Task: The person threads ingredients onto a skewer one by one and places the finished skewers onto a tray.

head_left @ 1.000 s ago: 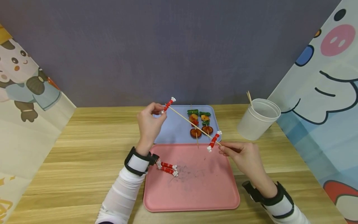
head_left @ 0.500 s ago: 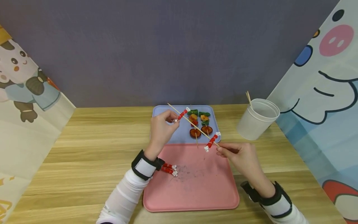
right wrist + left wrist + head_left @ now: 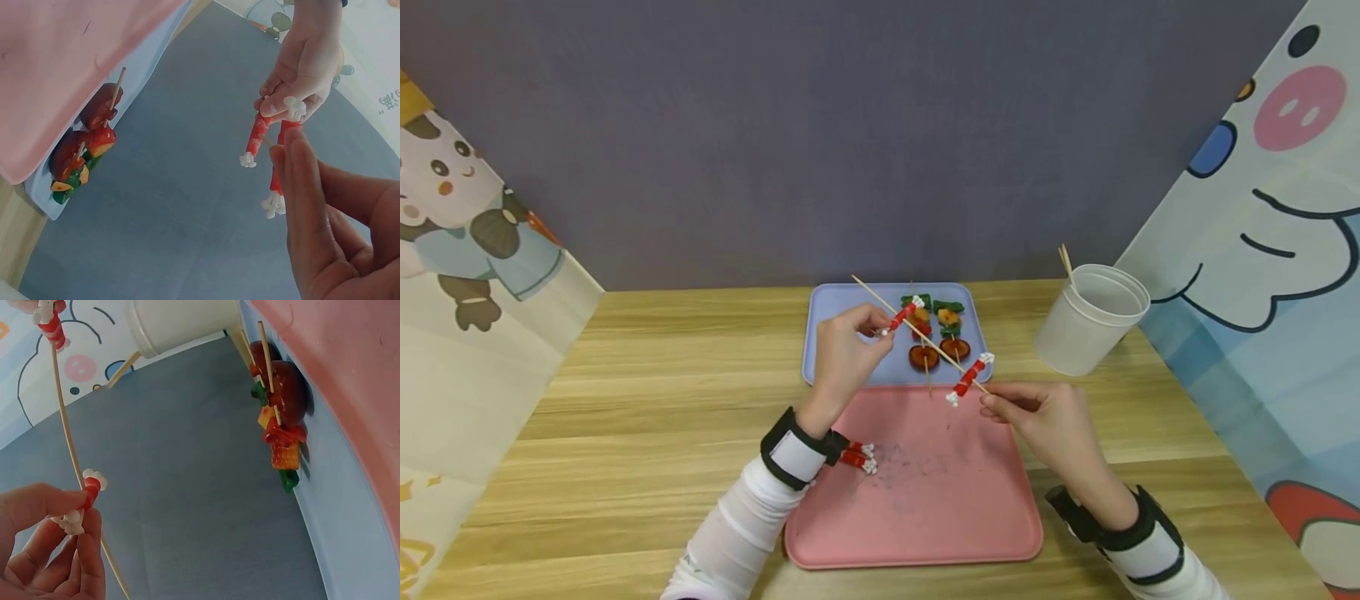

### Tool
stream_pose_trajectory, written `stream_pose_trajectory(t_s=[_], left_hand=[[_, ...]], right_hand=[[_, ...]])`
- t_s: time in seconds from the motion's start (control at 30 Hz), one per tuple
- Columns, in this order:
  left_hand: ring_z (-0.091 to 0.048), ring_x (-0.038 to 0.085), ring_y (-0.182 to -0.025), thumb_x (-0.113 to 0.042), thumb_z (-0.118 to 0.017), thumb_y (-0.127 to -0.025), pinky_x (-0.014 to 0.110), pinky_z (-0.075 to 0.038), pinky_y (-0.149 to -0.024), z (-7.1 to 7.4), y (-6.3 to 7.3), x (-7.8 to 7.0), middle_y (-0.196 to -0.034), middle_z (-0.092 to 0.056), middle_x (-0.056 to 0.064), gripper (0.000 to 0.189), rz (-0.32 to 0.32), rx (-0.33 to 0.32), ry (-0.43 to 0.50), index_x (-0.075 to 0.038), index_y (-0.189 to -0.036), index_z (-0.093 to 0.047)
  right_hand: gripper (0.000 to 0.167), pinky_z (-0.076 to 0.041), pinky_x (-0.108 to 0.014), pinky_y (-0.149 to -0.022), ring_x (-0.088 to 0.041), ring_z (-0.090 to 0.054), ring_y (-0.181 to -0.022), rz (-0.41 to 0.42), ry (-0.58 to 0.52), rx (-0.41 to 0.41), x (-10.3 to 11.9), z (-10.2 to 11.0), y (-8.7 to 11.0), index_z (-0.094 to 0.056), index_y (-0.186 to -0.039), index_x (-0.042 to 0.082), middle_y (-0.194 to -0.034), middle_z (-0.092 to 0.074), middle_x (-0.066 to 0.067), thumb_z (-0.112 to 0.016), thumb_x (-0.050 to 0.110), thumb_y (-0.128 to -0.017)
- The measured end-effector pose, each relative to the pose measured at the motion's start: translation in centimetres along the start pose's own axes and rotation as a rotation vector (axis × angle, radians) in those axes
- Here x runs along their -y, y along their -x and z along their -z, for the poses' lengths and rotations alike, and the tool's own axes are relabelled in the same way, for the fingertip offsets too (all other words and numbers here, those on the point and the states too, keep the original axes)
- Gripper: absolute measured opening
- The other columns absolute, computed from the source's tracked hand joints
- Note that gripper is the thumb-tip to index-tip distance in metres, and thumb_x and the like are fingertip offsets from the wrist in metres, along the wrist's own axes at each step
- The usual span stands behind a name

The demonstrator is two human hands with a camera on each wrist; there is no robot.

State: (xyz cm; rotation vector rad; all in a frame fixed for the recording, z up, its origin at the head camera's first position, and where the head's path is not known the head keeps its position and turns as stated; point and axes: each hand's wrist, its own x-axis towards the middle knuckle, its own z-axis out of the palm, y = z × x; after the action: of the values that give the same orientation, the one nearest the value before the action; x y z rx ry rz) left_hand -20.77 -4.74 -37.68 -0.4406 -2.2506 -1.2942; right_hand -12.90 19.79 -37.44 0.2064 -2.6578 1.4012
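Note:
In the head view my left hand (image 3: 853, 346) pinches a red piece with knobbly white ends (image 3: 906, 315), which sits crosswise on a bamboo skewer (image 3: 936, 346). The skewer's tip sticks out past this piece at the upper left. My right hand (image 3: 1048, 417) pinches the skewer's near end between thumb and fingers. Close to those fingertips a second red piece (image 3: 970, 379) is threaded across the stick. In the left wrist view, thumb and forefinger grip the red piece (image 3: 92, 489) where the skewer (image 3: 67, 425) passes it. The right wrist view shows both pieces near each other, in front of the left hand (image 3: 306, 69).
Two more red pieces (image 3: 859, 460) lie on the pink tray (image 3: 955, 517), partly behind the left wrist strap. Behind it, a blue tray (image 3: 823, 304) bears two finished-looking toy food skewers (image 3: 925, 357). A white bucket (image 3: 1086, 329) with several sticks stands at the right.
My left hand has moved right and slightly down, sliding its red piece from the skewer's tip further along the stick. The right hand has stayed nearly still.

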Motion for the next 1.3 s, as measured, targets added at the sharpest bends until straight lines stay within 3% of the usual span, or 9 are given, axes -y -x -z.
stream_pose_trajectory(t_s=[0.23, 0.33, 0.53, 0.77, 0.9, 1.3], left_hand=[[-0.064, 0.012, -0.070, -0.007, -0.074, -0.075, 0.024, -0.052, -0.065, -0.9, 0.8, -0.7, -0.081, -0.072, 0.002, 0.005, -0.064, 0.100, 0.030, -0.008, -0.079, -0.072], [-0.064, 0.011, -0.069, -0.006, -0.075, -0.074, 0.022, -0.052, -0.065, -1.3, 1.1, -0.9, -0.080, -0.072, 0.001, 0.006, -0.076, 0.110, 0.029, -0.008, -0.079, -0.072], [-0.064, 0.012, -0.068, -0.003, -0.075, -0.072, 0.028, -0.054, -0.064, -1.4, 1.3, -1.1, -0.079, -0.072, 0.003, 0.008, -0.076, 0.089, 0.056, -0.007, -0.078, -0.071], [-0.063, 0.007, -0.069, -0.006, -0.075, -0.074, 0.018, -0.050, -0.064, -1.7, 1.6, -1.8, -0.075, -0.070, -0.002, 0.008, -0.064, 0.195, 0.047, -0.010, -0.079, -0.072], [-0.063, 0.009, -0.069, -0.005, -0.075, -0.073, 0.018, -0.050, -0.064, -1.8, 1.8, -1.9, -0.075, -0.070, -0.003, 0.008, -0.050, 0.205, 0.046, -0.011, -0.079, -0.072], [-0.062, 0.004, -0.070, -0.006, -0.073, -0.076, 0.017, -0.050, -0.066, -2.4, 2.2, -2.3, -0.075, -0.069, -0.004, 0.007, -0.051, 0.249, 0.076, -0.012, -0.076, -0.070]], right_hand=[[0.018, -0.056, -0.022, -0.056, -0.006, -0.070, -0.066, 0.019, -0.024, 0.004, 0.0, -0.1, 0.0, -0.074, -0.097, 0.001, -0.079, -0.074, -0.009, -0.073, 0.010, -0.083], [0.018, -0.056, -0.023, -0.056, -0.006, -0.070, -0.067, 0.008, -0.034, 0.011, 0.0, -0.2, 0.0, -0.074, -0.098, 0.001, -0.080, -0.074, -0.010, -0.073, 0.011, -0.083], [0.018, -0.056, -0.023, -0.057, -0.009, -0.071, -0.067, -0.002, -0.036, 0.015, 0.0, -0.1, 0.1, -0.074, -0.097, 0.001, -0.080, -0.074, -0.010, -0.073, 0.011, -0.083], [0.019, -0.056, -0.023, -0.057, -0.015, -0.072, -0.069, -0.019, -0.057, 0.020, 0.3, -0.2, 0.2, -0.074, -0.097, 0.000, -0.080, -0.074, -0.010, -0.073, 0.013, -0.083], [0.018, -0.056, -0.023, -0.057, -0.016, -0.072, -0.069, -0.020, -0.053, 0.020, 0.3, -0.2, 0.3, -0.074, -0.096, 0.001, -0.080, -0.074, -0.010, -0.073, 0.012, -0.083], [0.016, -0.055, -0.023, -0.055, -0.006, -0.070, -0.065, 0.036, -0.029, 0.009, 0.2, -0.4, 0.2, -0.074, -0.095, 0.002, -0.078, -0.074, -0.009, -0.073, 0.011, -0.083]])
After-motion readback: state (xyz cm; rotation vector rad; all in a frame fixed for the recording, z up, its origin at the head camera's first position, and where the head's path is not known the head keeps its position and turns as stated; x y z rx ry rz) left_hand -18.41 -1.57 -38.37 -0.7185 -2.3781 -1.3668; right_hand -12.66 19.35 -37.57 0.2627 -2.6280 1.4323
